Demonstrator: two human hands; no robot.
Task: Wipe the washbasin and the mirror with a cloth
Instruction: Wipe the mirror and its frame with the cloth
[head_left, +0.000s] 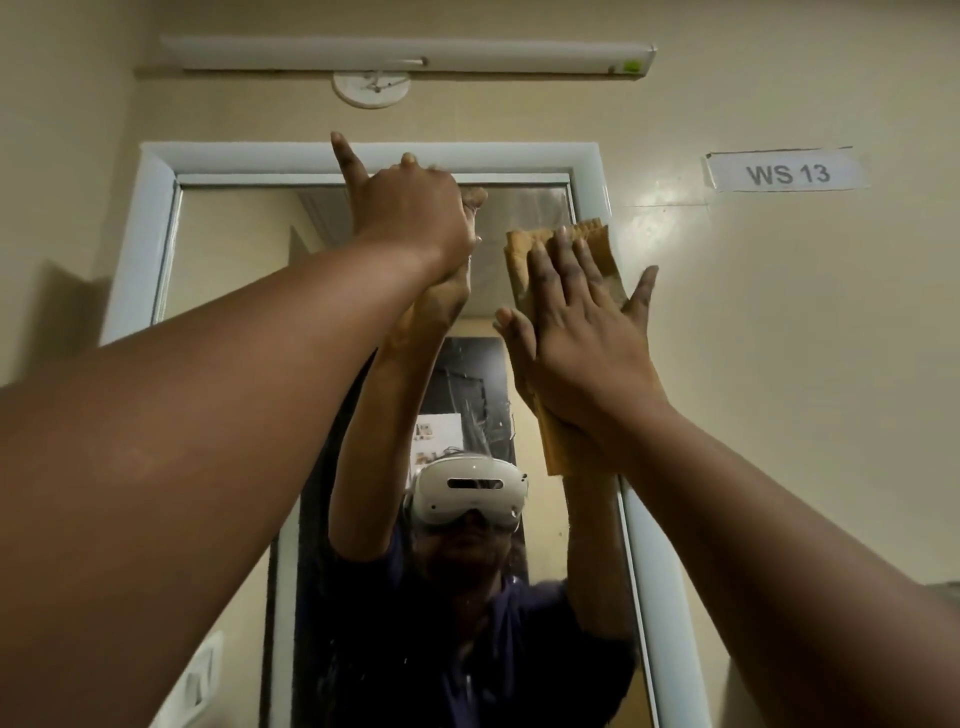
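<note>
**Cloth pressed flat to the mirror's upper right corner**

The right hand (576, 332) lies flat against the mirror (234, 249), fingers straight and spread a little, thumb out to the side, pressing a tan cloth (524, 270) onto the glass. This grip is fully open: the palm and straight fingers pin the cloth, nothing curls round it. The cloth sits near the mirror's upper right corner, hard by the right side of the white frame (150, 208); its ribbed top edge shows above the fingertips, and a strip of it hangs below the heel of the hand, along the frame's right edge.

The left hand (410, 213) is raised beside it, near the mirror's top edge at about the middle. Its forefinger points straight up across the frame's top bar, while the other fingers are curled in. It holds nothing that can be seen, and whether it touches the glass cannot be told.

The glass reflects the person, both arms up, in a dark blue top and a white headset (470, 491). On the wall above the mirror are a long white tube light (405, 54) and a round white fitting (371, 88). A label reading "WS 13" (787, 171) is stuck to the wall at the upper right. The washbasin is out of view.
</note>
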